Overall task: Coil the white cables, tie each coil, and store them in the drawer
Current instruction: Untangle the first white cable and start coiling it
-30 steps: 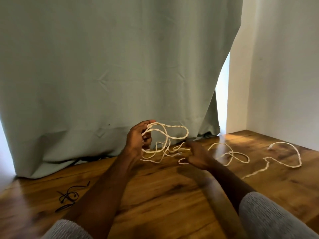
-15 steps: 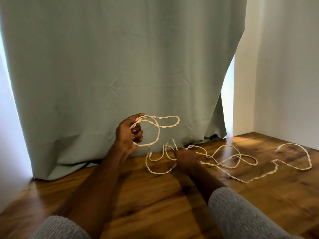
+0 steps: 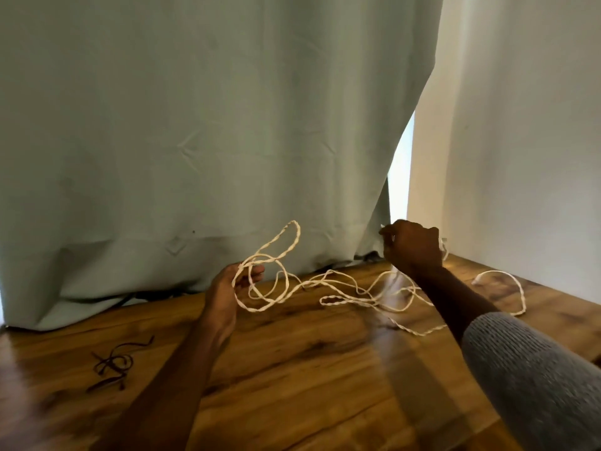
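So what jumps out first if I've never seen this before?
A long white cable sprawls in loops over the wooden table, strung between two raised hands: the left hand holds a few loops, the right hand pinches a strand. Behind them hangs a big pale green curtain.

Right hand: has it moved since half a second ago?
Yes. The right hand rose off the wooden surface and went right, toward the curtain's edge, gripping white cable.

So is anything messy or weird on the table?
Yes. The white cable sprawls in loose, tangled loops across the wooden table, not yet a neat coil. The left hand holds a few loops and the right hand pulls a strand up. A dark cord lies apart, crumpled.
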`<move>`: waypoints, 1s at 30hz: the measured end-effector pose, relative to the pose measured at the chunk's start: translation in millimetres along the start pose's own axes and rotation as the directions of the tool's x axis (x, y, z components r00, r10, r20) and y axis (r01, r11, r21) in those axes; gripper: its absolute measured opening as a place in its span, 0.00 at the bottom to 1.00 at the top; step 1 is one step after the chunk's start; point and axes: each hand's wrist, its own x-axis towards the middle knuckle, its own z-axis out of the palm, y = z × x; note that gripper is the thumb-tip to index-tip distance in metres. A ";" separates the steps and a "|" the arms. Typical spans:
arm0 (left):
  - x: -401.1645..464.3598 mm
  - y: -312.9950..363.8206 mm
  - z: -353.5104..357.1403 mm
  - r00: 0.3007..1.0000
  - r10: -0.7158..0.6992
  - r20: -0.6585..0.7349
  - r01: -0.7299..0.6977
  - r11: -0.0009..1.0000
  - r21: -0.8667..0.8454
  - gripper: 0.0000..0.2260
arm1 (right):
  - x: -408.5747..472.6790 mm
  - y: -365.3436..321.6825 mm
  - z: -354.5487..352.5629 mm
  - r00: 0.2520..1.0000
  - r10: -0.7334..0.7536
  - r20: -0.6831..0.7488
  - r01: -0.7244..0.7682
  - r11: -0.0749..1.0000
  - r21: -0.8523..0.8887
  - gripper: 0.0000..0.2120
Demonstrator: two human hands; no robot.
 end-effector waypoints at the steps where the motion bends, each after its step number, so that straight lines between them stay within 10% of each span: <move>1: -1.6 -7.8 -1.3 0.999 0.015 -0.035 -0.012 0.997 0.081 0.15 | -3.4 2.7 4.2 0.992 -0.009 0.124 0.014 0.999 -0.045 0.12; 6: -3.3 -36.6 -15.2 0.989 -0.054 -0.136 0.086 0.968 0.236 0.11 | -26.0 -11.9 37.0 0.888 -0.098 0.450 0.100 0.995 0.019 0.14; 11: -2.6 -50.5 -29.8 0.978 -0.170 -0.121 0.192 0.960 0.204 0.11 | -48.5 -92.0 52.3 0.967 -0.217 0.130 0.178 0.949 0.261 0.10; 15: 1.4 -56.2 -36.3 0.980 -0.184 -0.082 0.197 0.961 0.192 0.10 | -74.0 -175.0 62.8 0.971 -0.029 0.238 -0.155 0.681 0.716 0.17; 23: 10.8 -56.9 -45.7 0.989 -0.034 -0.144 0.083 0.934 0.347 0.05 | -71.2 -209.8 117.5 0.950 0.146 0.278 -0.313 0.494 0.811 0.05; 27: 15.5 -56.9 -47.1 0.980 -0.023 -0.197 0.080 0.955 0.286 0.10 | -67.4 -200.4 117.7 0.866 0.040 0.498 -0.498 -0.008 0.867 0.07; 30: 16.6 -57.6 -47.2 0.986 -0.035 -0.161 0.078 0.959 0.273 0.17 | -69.9 -200.8 117.8 0.811 -0.101 0.576 -0.581 -0.022 0.814 0.08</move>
